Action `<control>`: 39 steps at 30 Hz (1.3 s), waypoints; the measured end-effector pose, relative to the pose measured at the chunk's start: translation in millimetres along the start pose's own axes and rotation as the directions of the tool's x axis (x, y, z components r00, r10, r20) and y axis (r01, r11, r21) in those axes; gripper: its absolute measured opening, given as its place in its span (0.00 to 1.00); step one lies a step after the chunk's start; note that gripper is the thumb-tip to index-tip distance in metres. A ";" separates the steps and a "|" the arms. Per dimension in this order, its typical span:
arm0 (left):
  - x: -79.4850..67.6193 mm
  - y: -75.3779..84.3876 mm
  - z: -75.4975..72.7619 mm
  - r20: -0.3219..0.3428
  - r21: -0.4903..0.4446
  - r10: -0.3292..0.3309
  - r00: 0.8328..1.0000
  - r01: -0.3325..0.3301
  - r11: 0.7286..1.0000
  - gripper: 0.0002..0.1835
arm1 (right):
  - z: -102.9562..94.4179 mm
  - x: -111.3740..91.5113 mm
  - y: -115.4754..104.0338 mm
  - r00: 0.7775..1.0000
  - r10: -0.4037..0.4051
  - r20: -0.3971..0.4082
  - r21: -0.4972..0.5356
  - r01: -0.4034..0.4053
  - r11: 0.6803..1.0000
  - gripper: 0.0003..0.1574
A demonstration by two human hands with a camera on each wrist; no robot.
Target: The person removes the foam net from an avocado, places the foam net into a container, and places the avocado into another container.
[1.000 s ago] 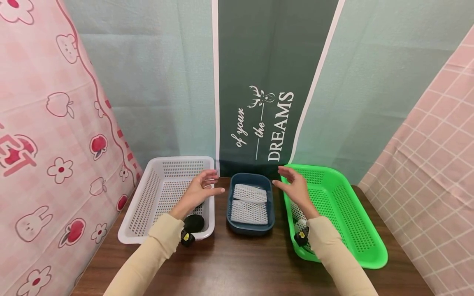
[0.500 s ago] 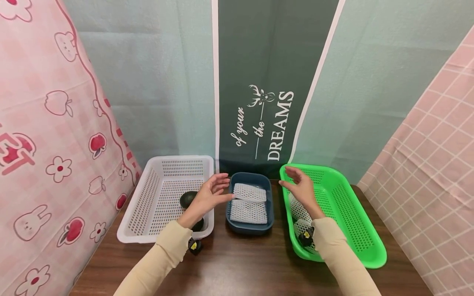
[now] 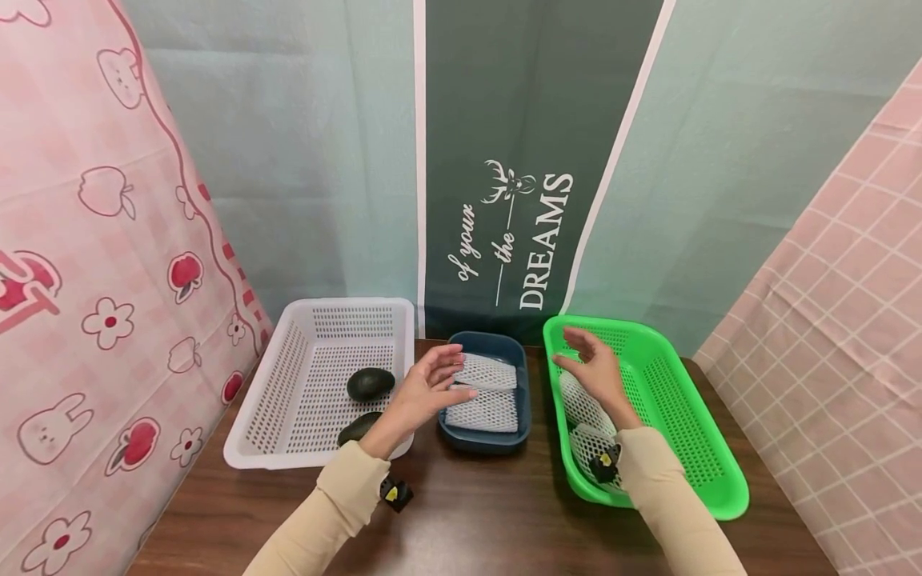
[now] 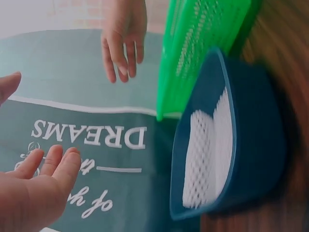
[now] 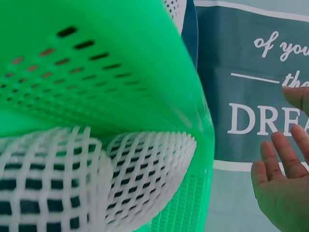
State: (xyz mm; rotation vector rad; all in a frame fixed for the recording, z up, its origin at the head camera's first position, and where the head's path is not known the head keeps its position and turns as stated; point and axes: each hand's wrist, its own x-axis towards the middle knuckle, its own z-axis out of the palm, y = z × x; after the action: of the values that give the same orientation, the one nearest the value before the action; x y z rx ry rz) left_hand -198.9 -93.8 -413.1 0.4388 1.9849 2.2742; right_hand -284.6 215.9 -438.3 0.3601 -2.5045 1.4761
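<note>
My left hand (image 3: 420,394) hovers with relaxed fingers and nothing in them, overlapping the left edge of the blue bin (image 3: 484,444) in the head view. Two white foam net sleeves (image 3: 483,410) lie flat inside that bin. Over the inner side of the green basket (image 3: 695,424) is my right hand (image 3: 601,378), fingers loosely bent around nothing. Below it, two net-wrapped dark fruits (image 5: 149,169) rest in the green basket. Dark green avocados (image 3: 370,385), two of them, lie in the white basket (image 3: 248,458), the nearer one partly hidden by my left wrist.
All three containers stand on a brown wooden table (image 3: 475,520), the blue bin between the two baskets. A green printed curtain (image 3: 533,80) hangs right behind them. Pink cloths (image 3: 144,360) close off the left and right sides.
My left hand has moved right from the white basket to the blue bin, uncovering the avocados. My right hand has drifted slightly right, showing more of the wrapped fruits.
</note>
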 end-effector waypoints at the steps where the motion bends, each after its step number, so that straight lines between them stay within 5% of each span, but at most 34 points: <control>1: -0.9 -1.5 1.6 0.010 -0.022 0.003 1.000 -0.003 1.000 0.36 | -0.8 -0.5 1.3 1.000 -0.002 0.002 -0.008 0.002 1.000 0.34; 30: -22.9 -33.2 50.4 0.112 -0.205 -0.031 0.993 0.053 0.977 0.36 | -16.7 -13.7 34.7 0.997 0.072 0.038 -0.041 -0.071 0.997 0.37; 39: -27.5 -43.6 64.5 0.059 -0.242 -0.067 0.996 0.079 0.967 0.35 | -21.8 -16.5 47.7 0.989 0.122 0.090 -0.048 -0.118 0.992 0.39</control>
State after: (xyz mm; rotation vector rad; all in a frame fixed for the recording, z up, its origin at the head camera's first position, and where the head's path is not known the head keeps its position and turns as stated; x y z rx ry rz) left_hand -160.2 -32.6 -452.8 0.3873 1.6396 2.3944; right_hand -282.7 259.1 -472.3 0.2815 -2.6688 1.4788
